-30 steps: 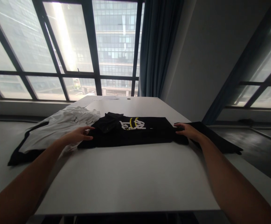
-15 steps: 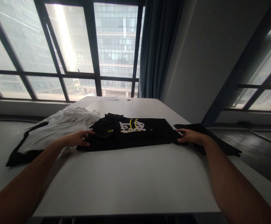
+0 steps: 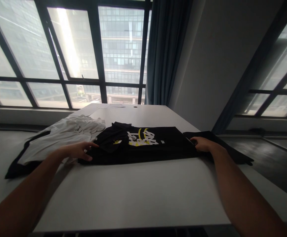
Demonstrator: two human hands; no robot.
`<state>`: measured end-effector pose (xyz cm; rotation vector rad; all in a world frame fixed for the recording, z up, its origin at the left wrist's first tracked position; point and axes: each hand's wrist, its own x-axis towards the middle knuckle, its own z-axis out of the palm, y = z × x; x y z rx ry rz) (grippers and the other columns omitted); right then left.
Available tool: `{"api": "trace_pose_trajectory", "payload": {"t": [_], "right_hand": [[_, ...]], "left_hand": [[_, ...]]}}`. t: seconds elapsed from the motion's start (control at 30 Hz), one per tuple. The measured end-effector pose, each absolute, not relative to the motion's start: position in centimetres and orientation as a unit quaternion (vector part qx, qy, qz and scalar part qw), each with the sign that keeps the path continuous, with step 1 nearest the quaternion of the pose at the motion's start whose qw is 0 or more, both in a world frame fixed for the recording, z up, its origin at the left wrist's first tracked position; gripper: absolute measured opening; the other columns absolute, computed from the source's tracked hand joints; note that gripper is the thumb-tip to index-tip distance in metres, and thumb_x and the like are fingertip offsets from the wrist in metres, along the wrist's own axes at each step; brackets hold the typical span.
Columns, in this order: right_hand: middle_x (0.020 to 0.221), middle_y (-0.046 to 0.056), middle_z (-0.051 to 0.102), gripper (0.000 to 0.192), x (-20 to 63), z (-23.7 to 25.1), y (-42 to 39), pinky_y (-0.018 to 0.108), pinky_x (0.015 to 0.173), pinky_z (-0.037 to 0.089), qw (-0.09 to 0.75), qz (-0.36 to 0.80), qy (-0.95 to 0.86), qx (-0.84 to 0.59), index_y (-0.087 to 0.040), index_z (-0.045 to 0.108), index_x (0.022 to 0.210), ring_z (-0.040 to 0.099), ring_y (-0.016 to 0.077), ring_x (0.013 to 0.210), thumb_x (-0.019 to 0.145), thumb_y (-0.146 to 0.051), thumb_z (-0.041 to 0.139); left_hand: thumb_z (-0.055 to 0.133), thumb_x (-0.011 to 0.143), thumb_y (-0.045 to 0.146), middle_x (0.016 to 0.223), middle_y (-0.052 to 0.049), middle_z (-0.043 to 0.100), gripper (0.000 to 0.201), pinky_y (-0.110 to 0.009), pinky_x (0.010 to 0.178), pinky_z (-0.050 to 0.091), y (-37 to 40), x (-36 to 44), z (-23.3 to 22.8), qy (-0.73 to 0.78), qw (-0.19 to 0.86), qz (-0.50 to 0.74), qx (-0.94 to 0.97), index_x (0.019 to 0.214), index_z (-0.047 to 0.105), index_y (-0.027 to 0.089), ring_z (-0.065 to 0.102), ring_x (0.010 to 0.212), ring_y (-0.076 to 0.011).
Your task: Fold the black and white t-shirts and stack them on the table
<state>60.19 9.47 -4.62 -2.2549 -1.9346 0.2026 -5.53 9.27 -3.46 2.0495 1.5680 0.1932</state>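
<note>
The white table stretches out before me, and on it the folded black T-shirt with its white and yellow print lies between my two hands. A crumpled white garment lies just left of it. My left hand rests loosely spread at the shirt's left edge, fingers touching cloth. My right hand pinches its right edge, fingers closed on the fabric.

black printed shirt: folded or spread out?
Folded. The black shirt lies as a compact rectangle on the table, a sleeve tucked over it; left hand and right hand at its ends.
</note>
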Motion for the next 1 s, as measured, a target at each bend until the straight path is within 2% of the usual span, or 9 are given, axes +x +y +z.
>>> {"api": "trace_pose_trajectory", "payload": {"t": [0.1,0.2,0.27,0.37,0.47,0.57,0.7,0.83,1.0], "right_hand": [[0.114,0.011,0.072,0.065,59.0,-4.2,9.8,0.033,0.087,0.053,0.062,0.056,-0.659,-0.747,-0.017,0.062,0.132,0.068,0.0261,0.102,0.067,-0.012,0.063],[0.130,0.012,0.064,0.054,57.1,-4.4,10.3,0.034,0.101,0.046,0.093,0.022,-0.719,-0.689,-0.017,0.062,0.132,0.061,0.0254,0.118,0.078,-0.021,0.062],[0.132,0.010,0.063,0.048,56.0,-4.9,10.6,0.032,0.104,0.044,0.093,0.043,-0.749,-0.654,-0.019,0.065,0.127,0.059,0.0241,0.121,0.080,-0.026,0.064],[0.123,0.007,0.068,0.034,55.3,-5.8,11.1,0.031,0.100,0.046,0.076,0.063,-0.761,-0.641,-0.022,0.072,0.112,0.062,0.0236,0.115,0.080,-0.031,0.066],[0.112,0.007,0.071,0.021,55.3,-6.2,11.5,0.030,0.093,0.049,0.068,0.050,-0.757,-0.648,-0.022,0.074,0.098,0.065,0.0227,0.105,0.081,-0.030,0.065],[0.104,0.006,0.072,0.018,55.4,-6.2,11.8,0.030,0.086,0.049,0.052,0.039,-0.739,-0.671,-0.021,0.072,0.095,0.067,0.0220,0.096,0.080,-0.028,0.065],[0.105,0.006,0.073,0.023,54.6,-5.6,11.5,0.031,0.084,0.049,0.028,0.027,-0.713,-0.700,-0.022,0.071,0.099,0.067,0.0227,0.097,0.077,-0.024,0.063],[0.107,0.006,0.073,0.033,53.7,-4.7,10.9,0.036,0.088,0.048,-0.014,0.012,-0.707,-0.707,-0.025,0.073,0.103,0.066,0.0254,0.102,0.072,-0.019,0.061],[0.110,0.007,0.073,0.037,53.1,-3.9,10.3,0.039,0.092,0.047,-0.034,0.004,-0.689,-0.724,-0.026,0.074,0.103,0.066,0.0281,0.107,0.068,-0.017,0.063]], "left_hand": [[0.073,0.059,0.061,0.115,-0.010,0.070,0.085,-0.039,0.087,0.054,9.3,-3.9,-3.9,0.591,0.159,0.099,0.785,0.134,0.060,0.023,0.068,0.098,-0.0314],[0.068,0.068,0.057,0.133,-0.011,0.062,0.071,-0.043,0.100,0.047,9.6,-1.8,-4.6,0.536,0.073,0.155,0.827,0.130,0.063,0.024,0.061,0.114,-0.0327],[0.067,0.071,0.050,0.133,-0.008,0.062,0.051,-0.042,0.105,0.043,9.7,-0.6,-5.2,0.480,0.076,0.166,0.858,0.116,0.071,0.026,0.059,0.118,-0.0309],[0.060,0.077,0.043,0.120,-0.006,0.070,0.028,-0.040,0.102,0.045,10.0,0.6,-5.8,0.439,0.090,0.187,0.874,0.092,0.076,0.026,0.063,0.110,-0.0281],[0.052,0.082,0.042,0.100,-0.004,0.075,0.030,-0.037,0.091,0.050,10.3,1.2,-5.9,0.475,0.098,0.270,0.832,0.092,0.073,0.024,0.067,0.094,-0.0250],[0.047,0.085,0.043,0.087,-0.004,0.075,0.036,-0.033,0.077,0.052,10.9,1.4,-5.9,0.565,0.102,0.333,0.748,0.101,0.069,0.020,0.068,0.081,-0.0233],[0.051,0.083,0.034,0.089,-0.005,0.074,0.032,-0.031,0.074,0.050,11.4,1.4,-6.4,0.648,0.061,0.271,0.710,0.107,0.067,0.019,0.069,0.083,-0.0239],[0.049,0.083,0.028,0.096,-0.005,0.074,0.034,-0.032,0.078,0.049,11.4,1.6,-6.6,0.643,0.028,0.236,0.729,0.112,0.066,0.022,0.068,0.088,-0.0239],[0.039,0.090,0.033,0.101,-0.007,0.074,0.036,-0.030,0.082,0.051,11.7,2.3,-5.9,0.654,0.096,0.302,0.687,0.109,0.066,0.017,0.069,0.094,-0.0237]]}}
